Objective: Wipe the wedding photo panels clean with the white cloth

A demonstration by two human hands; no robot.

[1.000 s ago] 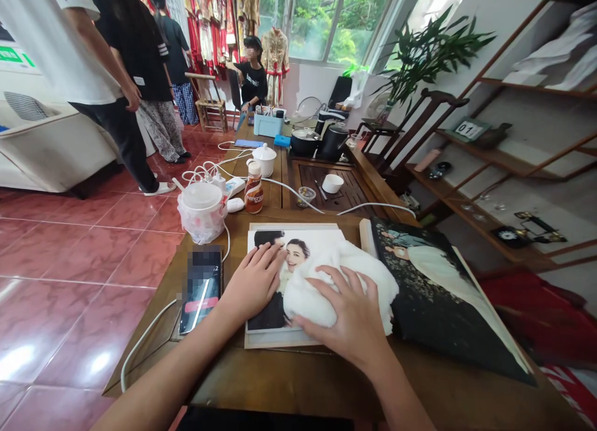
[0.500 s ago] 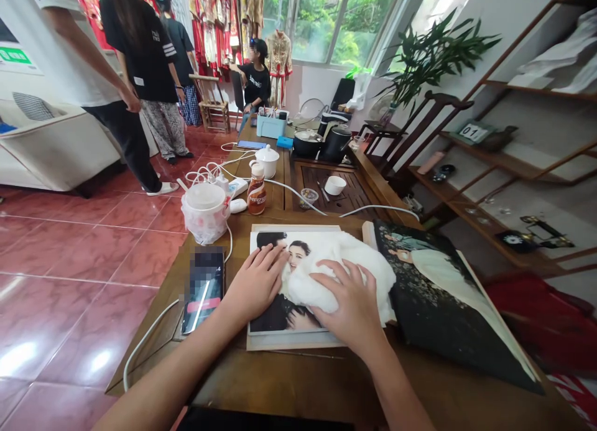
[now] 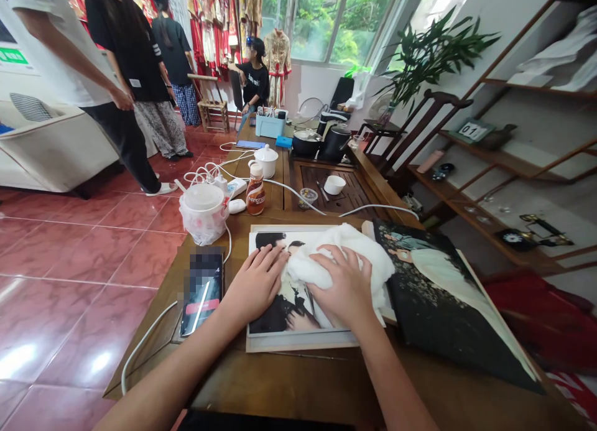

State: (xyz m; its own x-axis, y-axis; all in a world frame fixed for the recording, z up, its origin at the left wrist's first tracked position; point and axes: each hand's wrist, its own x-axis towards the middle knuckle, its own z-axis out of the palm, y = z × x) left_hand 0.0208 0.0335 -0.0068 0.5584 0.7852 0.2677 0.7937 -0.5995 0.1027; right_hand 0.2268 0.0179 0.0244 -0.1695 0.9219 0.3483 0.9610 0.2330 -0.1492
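A photo album (image 3: 270, 316) lies on the wooden table, its page showing a large picture of a couple. My left hand (image 3: 258, 283) rests flat on the left part of that page, fingers stretched out. Under my right hand (image 3: 344, 288) a fluffy white cloth (image 3: 380, 263) is bunched up, covering the page's upper right; my fingers are curved over it and press it down. The album's dark cover (image 3: 448, 306), printed with a figure in a long pale dress, lies folded out to the right.
A phone (image 3: 201, 300) on a white cable lies left of the album. Behind it stand a bagged white tub (image 3: 204, 210), a brown drink bottle (image 3: 255, 191) and a lidded white cup (image 3: 265, 160). Farther back is a tea tray (image 3: 321, 201) with a small bowl (image 3: 334, 185). Several people stand or sit beyond.
My right hand and the white cloth have shifted slightly up and left, uncovering more of the picture's lower middle. My left hand keeps its place. People at the back left have moved a little.
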